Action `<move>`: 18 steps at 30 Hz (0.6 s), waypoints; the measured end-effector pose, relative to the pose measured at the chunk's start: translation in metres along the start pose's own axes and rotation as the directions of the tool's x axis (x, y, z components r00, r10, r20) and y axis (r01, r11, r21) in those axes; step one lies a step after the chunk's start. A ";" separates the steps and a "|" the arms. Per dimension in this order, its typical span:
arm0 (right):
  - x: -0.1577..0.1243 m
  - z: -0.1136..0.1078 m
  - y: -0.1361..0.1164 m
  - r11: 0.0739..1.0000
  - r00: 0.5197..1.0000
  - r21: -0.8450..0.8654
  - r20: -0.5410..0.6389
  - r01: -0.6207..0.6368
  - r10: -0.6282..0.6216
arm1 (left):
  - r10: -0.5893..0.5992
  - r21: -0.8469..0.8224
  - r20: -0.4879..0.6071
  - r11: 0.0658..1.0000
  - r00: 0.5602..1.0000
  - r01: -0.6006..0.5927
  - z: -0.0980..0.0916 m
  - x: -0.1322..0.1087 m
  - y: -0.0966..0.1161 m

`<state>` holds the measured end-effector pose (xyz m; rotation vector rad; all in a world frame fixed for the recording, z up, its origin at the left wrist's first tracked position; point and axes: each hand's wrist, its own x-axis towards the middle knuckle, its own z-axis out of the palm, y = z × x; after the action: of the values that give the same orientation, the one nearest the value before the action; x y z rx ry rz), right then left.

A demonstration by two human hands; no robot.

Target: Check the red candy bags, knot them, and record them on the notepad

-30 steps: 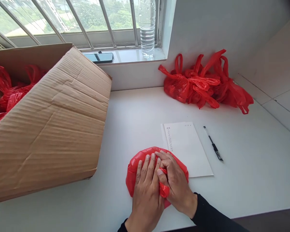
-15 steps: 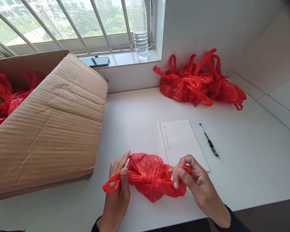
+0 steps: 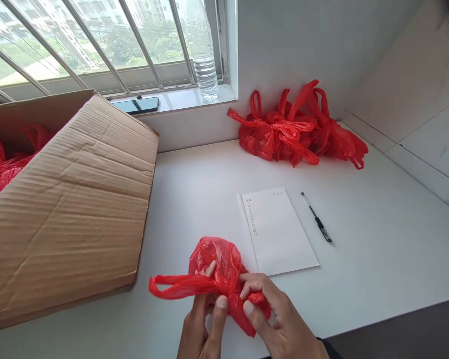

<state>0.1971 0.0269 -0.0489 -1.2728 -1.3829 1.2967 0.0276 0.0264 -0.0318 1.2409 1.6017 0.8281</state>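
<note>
A knotted red plastic bag is between my hands at the front of the white table. One looped handle sticks out to the left over my left hand, whose thumb and fingers grip the bag close beneath the knot. My right hand pinches the bag's other handle at the right of the knot, its fingers curled. What lies inside the bag cannot be made out. Just beyond my right hand rests a sheet of paper with a handwritten column, and a black pen lies to its right.
At the left stands a large open cardboard box holding several red bags. More tied red bags lie against the back wall. On the windowsill are a water bottle and a phone. The table ends at the lower right.
My left hand has moved right, from the left handle to beneath the knot, leaving that handle stretched out leftward. My right hand has shifted left and down. The view has turned slightly right.
</note>
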 end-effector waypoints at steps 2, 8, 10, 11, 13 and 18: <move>0.003 0.004 0.000 0.998 0.999 -0.022 -0.003 0.051 -0.051 | -0.004 -0.018 -0.019 1.000 1.000 0.004 -0.007 0.013 0.000; 0.007 0.003 0.000 0.994 0.994 0.014 0.028 0.109 -0.110 | 0.056 -0.008 -0.130 0.998 0.990 -0.057 -0.035 0.039 0.003; 0.008 0.002 0.001 0.991 0.991 0.019 0.027 0.130 -0.131 | 0.076 -0.005 -0.151 0.997 0.986 -0.077 -0.036 0.040 0.010; 0.008 0.002 0.001 0.990 0.990 0.017 0.018 0.138 -0.139 | 0.071 0.003 -0.148 0.997 0.987 -0.071 -0.035 0.039 0.014; 0.009 0.003 0.004 0.989 0.989 0.009 -0.003 0.147 -0.147 | 0.039 0.039 -0.125 0.999 0.991 -0.034 -0.030 0.037 0.019; 0.006 0.012 0.020 0.982 0.981 -0.025 -0.048 0.188 -0.189 | 0.072 0.070 -0.067 0.995 0.995 -0.067 -0.021 0.033 0.016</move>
<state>0.1872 0.0298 -0.0704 -1.1497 -1.4466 1.1171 0.0110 0.0633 -0.0187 1.3353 1.6619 0.8758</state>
